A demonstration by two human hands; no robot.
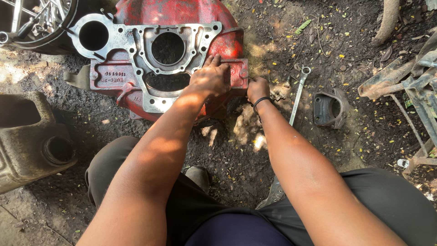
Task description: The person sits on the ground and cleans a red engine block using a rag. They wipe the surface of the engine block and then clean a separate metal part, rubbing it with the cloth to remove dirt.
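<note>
**Both hands at the lower right corner of a red engine housing**

Your left hand point(210, 78) lies palm down on the red cast housing point(182, 27), fingers together and flat against its lower right flange, pressing rather than gripping. Your right hand point(258, 89) is just beside it, curled closed at the housing's right edge; whether it holds anything cannot be told. A black band point(261, 100) circles that wrist.

The housing lies on dark soil directly ahead of your hands, its bare-metal face with round openings turned up. Just right of your right hand lies a long spanner point(298, 98), and beyond it a small dark cast bracket point(331, 108). Well left of your left arm sits a grimy metal casing point(32, 146). Your knees, in dark trousers, frame both arms.
</note>
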